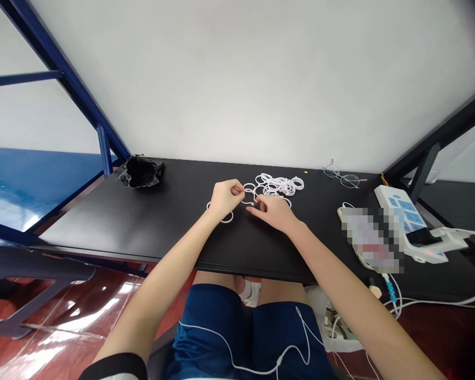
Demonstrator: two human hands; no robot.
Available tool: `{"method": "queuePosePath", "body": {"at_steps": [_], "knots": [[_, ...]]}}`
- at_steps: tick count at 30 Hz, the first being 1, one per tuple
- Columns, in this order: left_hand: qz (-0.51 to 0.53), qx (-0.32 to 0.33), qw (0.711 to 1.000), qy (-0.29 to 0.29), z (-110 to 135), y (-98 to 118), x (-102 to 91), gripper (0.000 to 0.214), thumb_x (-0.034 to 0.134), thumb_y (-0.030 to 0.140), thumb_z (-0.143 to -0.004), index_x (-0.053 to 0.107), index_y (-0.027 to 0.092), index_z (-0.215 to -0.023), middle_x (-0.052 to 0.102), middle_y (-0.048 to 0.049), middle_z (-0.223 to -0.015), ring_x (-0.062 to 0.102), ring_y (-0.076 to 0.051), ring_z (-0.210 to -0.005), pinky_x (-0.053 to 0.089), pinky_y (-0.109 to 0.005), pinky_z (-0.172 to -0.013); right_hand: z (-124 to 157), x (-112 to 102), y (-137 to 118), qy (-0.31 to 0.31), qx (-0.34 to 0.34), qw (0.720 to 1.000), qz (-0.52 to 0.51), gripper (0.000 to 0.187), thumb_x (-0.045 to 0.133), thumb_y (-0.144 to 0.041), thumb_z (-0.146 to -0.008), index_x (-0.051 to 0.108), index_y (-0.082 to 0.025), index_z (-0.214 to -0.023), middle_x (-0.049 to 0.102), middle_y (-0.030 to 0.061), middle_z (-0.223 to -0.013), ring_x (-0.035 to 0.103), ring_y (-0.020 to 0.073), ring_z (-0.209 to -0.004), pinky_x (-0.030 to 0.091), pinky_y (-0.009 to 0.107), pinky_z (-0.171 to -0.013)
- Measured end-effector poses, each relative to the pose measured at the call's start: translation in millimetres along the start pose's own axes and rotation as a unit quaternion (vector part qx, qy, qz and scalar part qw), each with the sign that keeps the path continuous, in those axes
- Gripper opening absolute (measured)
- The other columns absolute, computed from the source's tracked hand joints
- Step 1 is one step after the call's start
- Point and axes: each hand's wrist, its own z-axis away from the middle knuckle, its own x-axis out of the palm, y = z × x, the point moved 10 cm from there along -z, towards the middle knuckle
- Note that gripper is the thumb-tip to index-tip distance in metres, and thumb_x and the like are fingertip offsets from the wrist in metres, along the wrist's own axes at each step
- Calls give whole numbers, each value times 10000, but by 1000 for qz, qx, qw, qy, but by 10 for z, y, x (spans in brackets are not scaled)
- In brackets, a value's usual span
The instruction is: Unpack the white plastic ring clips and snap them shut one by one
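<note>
My left hand (pixel 228 198) is closed in a pinch over the black tabletop, with a thin white ring (pixel 248 202), which looks like an elastic hair tie, at its fingertips. Facing it from the right, my right hand (pixel 276 212) has curved fingers at the other side of the same ring; the exact contact is partly hidden. Beneath and around my left hand lie a few loose white rings (pixel 228 219). A tangled pile of similar white rings (pixel 279 186) lies just behind my right hand, which covers part of it.
A crumpled black bag (pixel 142 173) stands open at the back left of the black table (pixel 174 211). Eyeglasses (pixel 349 180) lie at the back right. A phone (pixel 370 240) with a blurred screen and a white power strip (pixel 404 211) with cables are nearer, right.
</note>
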Motion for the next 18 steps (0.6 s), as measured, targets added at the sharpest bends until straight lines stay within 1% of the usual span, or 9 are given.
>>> {"method": "queuePosePath", "body": {"at_steps": [3,7,12,18], "knots": [[-29,13,999,0,11,47,17,76,586,104,-663,630,165,-667,664,7,-661,620,-122,-611,482,-234,-649,-7,40,-112,-4,-28,1000,4,320,522,-393,-922,522,-186,-678,565,-11,-580,485,119,-533,286,255,-539],[-49,25,998,-2,10,56,44,81,576,109,-670,630,169,-681,661,12,-671,600,-112,-597,472,-234,-653,-2,49,-180,-5,-50,998,27,377,481,-338,-944,468,-184,-601,504,-7,-545,414,111,-490,241,266,-523],[-38,37,999,2,3,42,55,84,580,119,-679,641,174,-698,674,8,-698,595,-110,-602,474,-231,-652,6,47,-191,-11,-57,998,17,399,469,-315,-948,433,-187,-572,459,-13,-519,375,108,-476,233,267,-527],[-20,35,999,-5,10,31,69,85,579,112,-681,638,170,-700,669,10,-691,600,-107,-601,471,-220,-639,8,57,-193,-16,-58,998,-1,394,457,-305,-951,426,-191,-574,456,-14,-514,387,113,-480,251,269,-540]]}}
